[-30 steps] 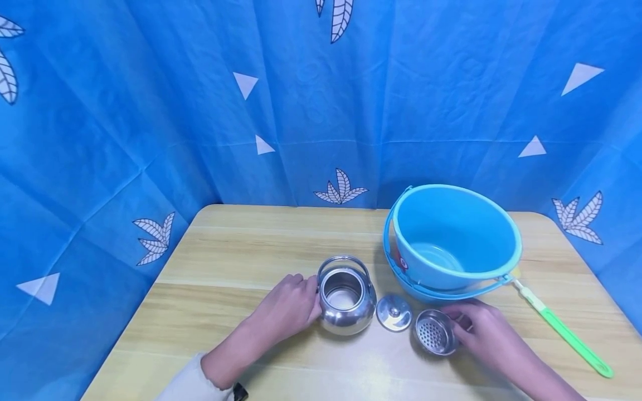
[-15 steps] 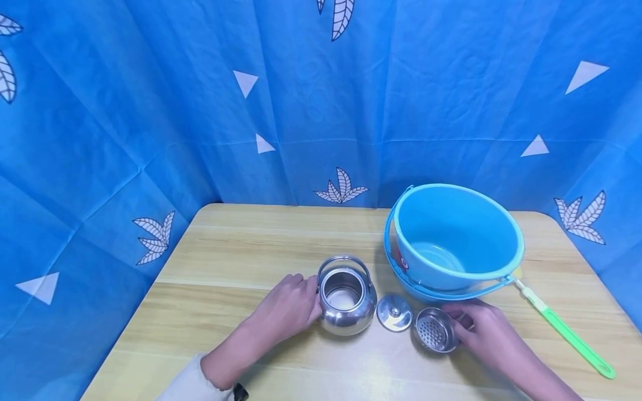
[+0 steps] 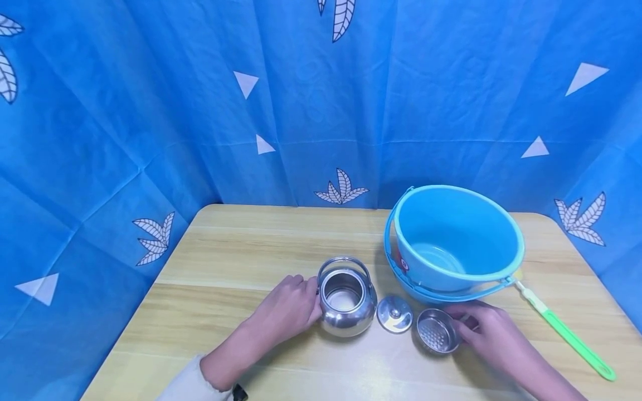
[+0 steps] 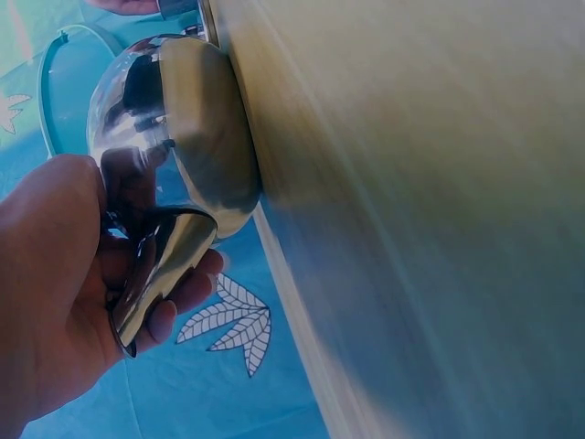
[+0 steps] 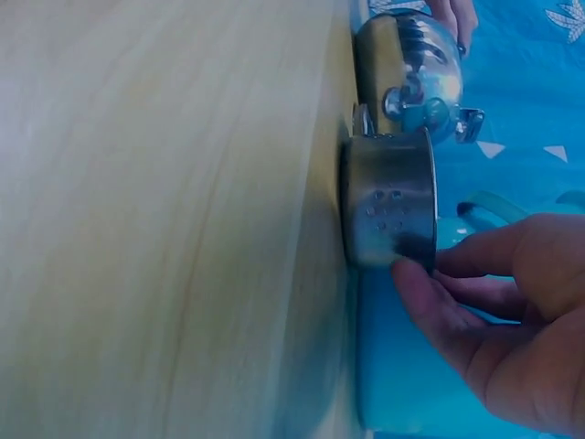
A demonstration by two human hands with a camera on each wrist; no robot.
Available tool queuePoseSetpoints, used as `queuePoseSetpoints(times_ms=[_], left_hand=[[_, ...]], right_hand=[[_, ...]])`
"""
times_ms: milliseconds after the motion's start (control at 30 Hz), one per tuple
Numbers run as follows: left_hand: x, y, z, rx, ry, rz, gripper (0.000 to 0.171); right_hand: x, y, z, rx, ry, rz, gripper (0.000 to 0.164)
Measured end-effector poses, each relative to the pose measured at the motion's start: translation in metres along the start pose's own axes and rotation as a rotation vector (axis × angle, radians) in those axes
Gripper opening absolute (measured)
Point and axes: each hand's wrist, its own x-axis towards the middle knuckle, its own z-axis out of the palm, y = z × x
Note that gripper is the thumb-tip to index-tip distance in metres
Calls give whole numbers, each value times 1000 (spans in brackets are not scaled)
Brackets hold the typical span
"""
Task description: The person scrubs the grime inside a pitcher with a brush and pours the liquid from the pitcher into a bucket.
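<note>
A round steel teapot (image 3: pixel 347 322) stands without its lid on the wooden table, its loop handle raised. My left hand (image 3: pixel 291 306) grips it by the spout (image 4: pixel 169 274), fingers curled underneath in the left wrist view. Right of the pot lies its knobbed steel lid (image 3: pixel 394 315), flat on the table. Beyond the lid, a small steel strainer cup (image 5: pixel 391 201) with holes in its base and wall sits upright at the tabletop. My right hand (image 3: pixel 489 337) pinches the cup's rim on its right side, between thumb and fingers.
A light blue bucket (image 3: pixel 453 278) with its handle hanging down stands behind the lid and strainer, close to my right hand. Right of it lies a long brush with a green handle (image 3: pixel 577 340). A blue patterned cloth (image 3: pixel 311 100) hangs behind the table (image 3: pixel 241 250).
</note>
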Motion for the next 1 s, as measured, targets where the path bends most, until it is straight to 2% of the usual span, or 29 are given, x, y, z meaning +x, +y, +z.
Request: queuePoseSetpoints(times_ms=[333, 700, 1000], left_hand=[[0, 0, 1, 1, 5, 6, 25], [2, 0, 2, 4, -7, 11, 26], [2, 0, 1, 3, -8, 8, 26]], right_hand=[[-5, 12, -9, -56, 0, -26, 22], [-4, 38, -39, -101, -38, 95, 20], [-5, 66, -58, -170, -61, 193, 33]])
